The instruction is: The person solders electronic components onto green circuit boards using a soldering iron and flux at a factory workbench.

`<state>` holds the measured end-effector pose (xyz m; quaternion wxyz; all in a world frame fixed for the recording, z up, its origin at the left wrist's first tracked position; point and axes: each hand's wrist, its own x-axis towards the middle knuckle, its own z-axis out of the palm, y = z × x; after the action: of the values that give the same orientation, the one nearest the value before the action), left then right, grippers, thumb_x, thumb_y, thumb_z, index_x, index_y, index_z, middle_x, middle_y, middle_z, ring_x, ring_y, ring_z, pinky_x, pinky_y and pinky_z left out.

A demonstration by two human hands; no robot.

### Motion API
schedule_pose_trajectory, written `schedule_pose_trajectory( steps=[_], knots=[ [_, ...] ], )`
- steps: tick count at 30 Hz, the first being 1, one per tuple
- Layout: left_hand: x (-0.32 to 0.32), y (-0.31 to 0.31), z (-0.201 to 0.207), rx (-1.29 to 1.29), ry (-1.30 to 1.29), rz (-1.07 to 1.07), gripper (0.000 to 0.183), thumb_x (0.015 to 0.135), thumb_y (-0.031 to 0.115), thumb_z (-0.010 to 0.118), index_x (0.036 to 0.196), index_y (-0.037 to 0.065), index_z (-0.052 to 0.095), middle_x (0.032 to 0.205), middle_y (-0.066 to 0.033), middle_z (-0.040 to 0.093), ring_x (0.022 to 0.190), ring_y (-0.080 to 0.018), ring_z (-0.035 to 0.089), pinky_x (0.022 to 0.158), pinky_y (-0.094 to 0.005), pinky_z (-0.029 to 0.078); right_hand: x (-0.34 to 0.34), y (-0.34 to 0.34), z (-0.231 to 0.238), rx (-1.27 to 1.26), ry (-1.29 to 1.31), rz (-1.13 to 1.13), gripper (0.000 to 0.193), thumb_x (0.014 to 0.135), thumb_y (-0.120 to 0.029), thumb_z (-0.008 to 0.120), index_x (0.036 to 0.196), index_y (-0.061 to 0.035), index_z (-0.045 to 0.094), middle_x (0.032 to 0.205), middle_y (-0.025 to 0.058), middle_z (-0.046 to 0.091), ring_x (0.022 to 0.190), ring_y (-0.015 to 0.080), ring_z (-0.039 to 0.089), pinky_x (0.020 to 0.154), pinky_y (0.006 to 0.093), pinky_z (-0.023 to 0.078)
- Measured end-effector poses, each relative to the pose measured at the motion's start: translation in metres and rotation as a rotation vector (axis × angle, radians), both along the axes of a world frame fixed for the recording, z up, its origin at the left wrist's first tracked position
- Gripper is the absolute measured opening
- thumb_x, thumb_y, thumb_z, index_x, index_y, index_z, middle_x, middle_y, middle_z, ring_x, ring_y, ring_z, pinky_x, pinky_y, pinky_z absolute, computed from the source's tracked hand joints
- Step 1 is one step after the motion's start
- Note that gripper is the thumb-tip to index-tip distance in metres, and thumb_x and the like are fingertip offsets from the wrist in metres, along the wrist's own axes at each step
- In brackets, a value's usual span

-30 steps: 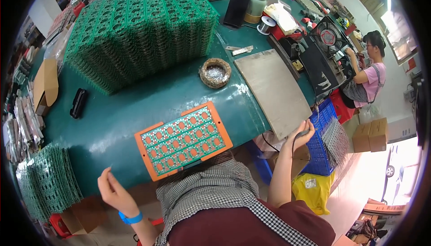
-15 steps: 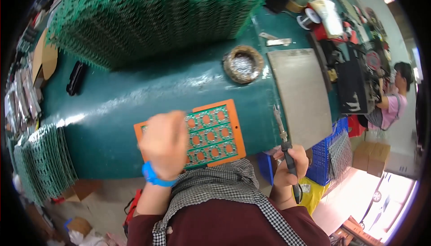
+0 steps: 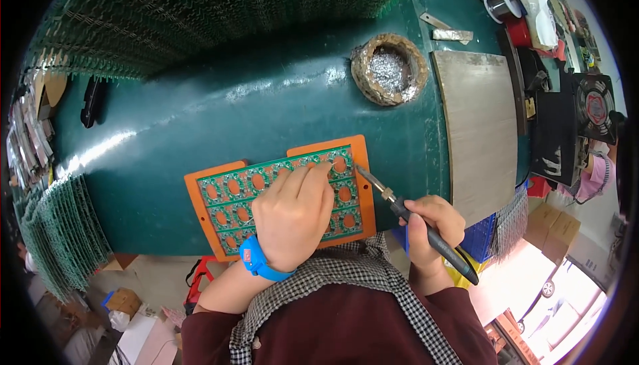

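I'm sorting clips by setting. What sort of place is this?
Probably an electronics assembly workshop: the right hand holds a soldering iron beside green circuit boards in an orange tray, and a large stack of green panels stands on the workbench.

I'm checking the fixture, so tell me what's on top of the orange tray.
Green circuit boards in three rows, with round openings, lie on the orange tray. The left hand covers much of their middle, so whatever is beneath it cannot be seen.
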<state>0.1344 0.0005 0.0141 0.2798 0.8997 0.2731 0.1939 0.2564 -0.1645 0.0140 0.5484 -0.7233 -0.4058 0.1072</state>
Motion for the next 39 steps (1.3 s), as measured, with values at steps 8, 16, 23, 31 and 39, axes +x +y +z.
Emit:
schedule_pose_trajectory(
  steps=[8, 16, 23, 31, 39],
  knots=[
    [0.0, 0.001, -0.006, 0.058, 0.005, -0.072, 0.025, 0.072, 0.0, 0.064, 0.096, 0.003, 0.063, 0.074, -0.0066, 0.055, 0.062, -0.0206, 0.057, 0.05, -0.0321, 0.047, 0.006, 0.013, 0.002, -0.025, -0.112, 0.053, 0.014, 0.07, 0.001, 0.067, 0.083, 0.0039, 0.064, 0.066, 0.0126, 0.063, 0.052, 0.0207, 0.06, 0.047, 0.0269, 0.047],
    [0.002, -0.001, -0.002, -0.043, 0.046, -0.067, 0.021, 0.077, -0.004, 0.062, 0.097, 0.003, 0.063, 0.075, -0.0099, 0.061, 0.065, -0.0262, 0.06, 0.056, -0.0357, 0.048, 0.004, 0.014, 0.001, -0.036, -0.131, 0.067, 0.014, 0.07, 0.0, 0.068, 0.084, 0.0041, 0.064, 0.067, 0.0127, 0.064, 0.053, 0.0203, 0.061, 0.047, 0.0268, 0.047],
    [0.0, -0.003, -0.004, -0.04, 0.056, -0.071, 0.024, 0.077, -0.003, 0.062, 0.099, 0.005, 0.065, 0.075, -0.009, 0.059, 0.064, -0.0257, 0.058, 0.055, -0.0355, 0.046, -0.001, 0.014, 0.003, -0.043, -0.137, 0.065, 0.015, 0.07, 0.0, 0.068, 0.084, 0.004, 0.064, 0.066, 0.0126, 0.064, 0.052, 0.0203, 0.061, 0.047, 0.0265, 0.047],
    [-0.013, -0.005, -0.001, 0.057, 0.003, -0.1, 0.029, 0.072, 0.0, 0.065, 0.1, 0.004, 0.065, 0.077, -0.0052, 0.053, 0.066, -0.0197, 0.056, 0.053, -0.0326, 0.047, -0.005, -0.002, 0.01, -0.011, -0.117, -0.025, 0.015, 0.072, -0.001, 0.062, 0.085, 0.004, 0.065, 0.064, 0.0118, 0.062, 0.051, 0.0206, 0.058, 0.047, 0.029, 0.046],
    [-0.026, -0.019, -0.004, 0.04, 0.009, -0.143, 0.029, 0.071, 0.0, 0.065, 0.1, 0.002, 0.064, 0.077, -0.0058, 0.053, 0.064, -0.0197, 0.056, 0.051, -0.0313, 0.047, -0.017, -0.015, 0.004, 0.021, -0.15, -0.026, 0.011, 0.073, -0.004, 0.061, 0.081, 0.0037, 0.065, 0.063, 0.0109, 0.061, 0.05, 0.0207, 0.057, 0.046, 0.0294, 0.046]
  ],
)
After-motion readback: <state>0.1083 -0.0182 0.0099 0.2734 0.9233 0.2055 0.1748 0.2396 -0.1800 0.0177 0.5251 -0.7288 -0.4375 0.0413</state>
